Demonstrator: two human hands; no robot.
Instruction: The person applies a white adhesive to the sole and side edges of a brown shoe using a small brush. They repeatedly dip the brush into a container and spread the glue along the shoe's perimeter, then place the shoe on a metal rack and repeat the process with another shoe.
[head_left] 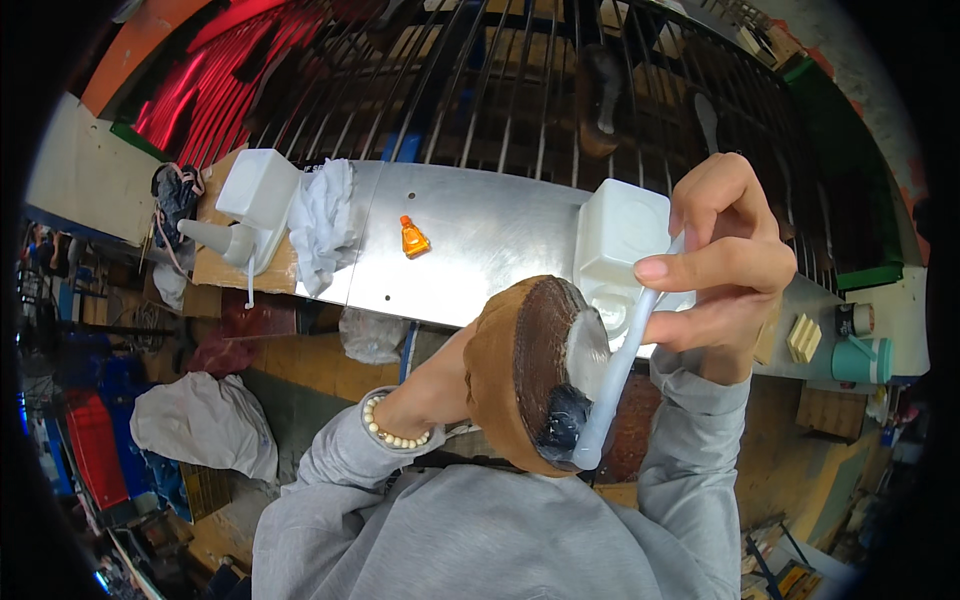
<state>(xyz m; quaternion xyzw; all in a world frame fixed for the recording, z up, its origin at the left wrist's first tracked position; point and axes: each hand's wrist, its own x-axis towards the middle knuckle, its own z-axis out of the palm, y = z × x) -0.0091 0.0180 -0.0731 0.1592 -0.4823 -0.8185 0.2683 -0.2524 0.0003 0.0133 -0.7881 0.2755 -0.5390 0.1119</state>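
Observation:
My left hand [432,385] is pushed into a brown suede shoe [490,375] and holds it up with the dark sole [540,350] facing me; the fingers are hidden inside. A bead bracelet sits on that wrist. My right hand [722,268] pinches a long white brush-like applicator [622,365] between thumb and fingers. Its lower tip rests on the black heel patch [562,420] of the sole. A pale, wet-looking smear covers the sole beside the applicator.
A metal shelf [490,235] runs across behind the shoe. It carries a white plastic tub [618,232], a small orange bottle [413,238], a white rag [325,220], a white squeeze bottle [222,240], a teal cup [860,358]. Metal rack bars rise behind.

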